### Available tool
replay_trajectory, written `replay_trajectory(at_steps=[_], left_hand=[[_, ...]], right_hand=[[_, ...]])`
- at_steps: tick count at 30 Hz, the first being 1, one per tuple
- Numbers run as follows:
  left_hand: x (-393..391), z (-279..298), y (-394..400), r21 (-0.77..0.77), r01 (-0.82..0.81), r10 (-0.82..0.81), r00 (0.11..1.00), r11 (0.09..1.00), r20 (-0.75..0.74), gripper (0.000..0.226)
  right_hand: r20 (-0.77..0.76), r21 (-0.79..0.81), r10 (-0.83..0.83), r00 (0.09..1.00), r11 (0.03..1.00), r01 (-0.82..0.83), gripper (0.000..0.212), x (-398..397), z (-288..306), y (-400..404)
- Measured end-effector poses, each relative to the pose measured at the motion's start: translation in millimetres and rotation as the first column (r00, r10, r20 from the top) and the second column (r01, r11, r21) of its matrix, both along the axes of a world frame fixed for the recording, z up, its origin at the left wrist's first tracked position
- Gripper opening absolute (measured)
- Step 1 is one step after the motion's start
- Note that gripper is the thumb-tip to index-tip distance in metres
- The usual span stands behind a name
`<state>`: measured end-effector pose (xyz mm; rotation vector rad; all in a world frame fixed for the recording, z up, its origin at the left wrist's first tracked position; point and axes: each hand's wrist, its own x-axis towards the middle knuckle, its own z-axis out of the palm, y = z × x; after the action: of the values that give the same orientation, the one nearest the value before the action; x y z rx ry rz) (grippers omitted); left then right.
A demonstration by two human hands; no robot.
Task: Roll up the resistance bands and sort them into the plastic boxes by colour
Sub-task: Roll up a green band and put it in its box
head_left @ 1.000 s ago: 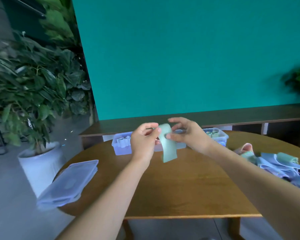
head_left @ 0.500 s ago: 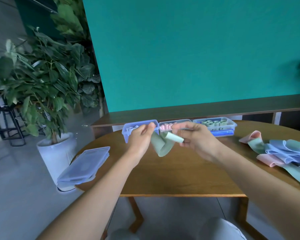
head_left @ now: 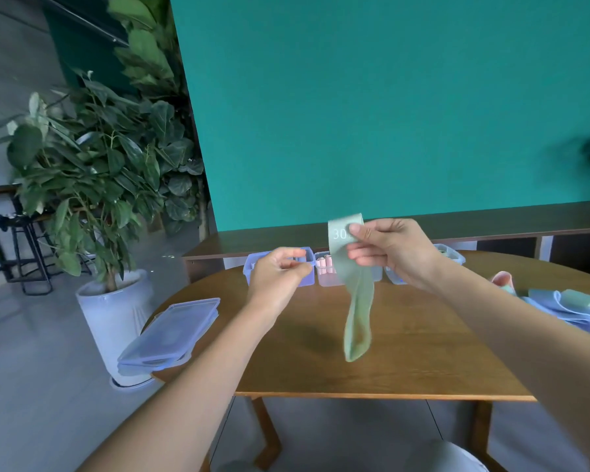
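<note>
Here the right hand (head_left: pixel 390 252) pinches the upper end of a green resistance band (head_left: pixel 354 294) between the thumb and the curled fingers. The band is a thin, matte, rubbery loop, pale green, with white print that begins with "30" near the thumb. It hangs down limp from the pinch, above the table (head_left: pixel 406 352), and its lower end makes a soft rounded fold that does not seem to touch the wood.

The left hand (head_left: pixel 280 279) is a little lower and to the left, apart from the band. Its fingers are curled loosely toward the thumb, and I cannot see that they hold anything.

Behind the hands, at the far edge of the round table of smooth brown wood, three clear plastic boxes stand in a row. The left box (head_left: pixel 276 264) has a bluish tint, the middle box (head_left: pixel 327 272) contains pink rolls, and the right box (head_left: pixel 452 255) is mostly hidden by the right wrist. A pile of loose bands (head_left: pixel 569 306), blue, green and pink, lies at the right side of the table. Stacked translucent lids (head_left: pixel 171 332) lie at the left edge and stick out over it. On the floor to the left a leafy plant stands in a white pot (head_left: pixel 115 318).
</note>
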<state>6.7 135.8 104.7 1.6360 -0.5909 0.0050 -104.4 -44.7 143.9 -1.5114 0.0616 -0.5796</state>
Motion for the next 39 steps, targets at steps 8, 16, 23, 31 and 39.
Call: replay_trajectory(at_steps=[8,16,23,31,39], left_hand=[[-27,41,-12,-0.136,0.270,-0.272,0.962,0.953,0.009,0.057],[-40,53,-16,-0.250,0.191,-0.198,0.980,0.949,-0.004,0.012],[-19,56,-12,-0.281,0.123,-0.123,0.992,0.952,0.020,0.011],[85,24,-28,-0.258,-0.110,0.098,0.994,0.960,-0.056,0.009],[162,-71,-63,-0.026,-0.137,0.133,0.985,0.990,-0.110,0.009]], right_hand=[[-0.026,-0.221,0.000,1.000,0.975,-0.005,0.030,-17,16,7],[-0.011,-0.369,0.002,1.000,0.929,-0.006,0.021,-23,17,13],[-0.185,-0.285,0.237,0.954,0.916,-0.283,0.025,0,-27,19],[-0.339,-0.122,0.301,0.891,0.925,-0.359,0.016,30,-104,18],[-0.447,-0.040,0.230,0.864,0.960,-0.276,0.024,64,-178,2]])
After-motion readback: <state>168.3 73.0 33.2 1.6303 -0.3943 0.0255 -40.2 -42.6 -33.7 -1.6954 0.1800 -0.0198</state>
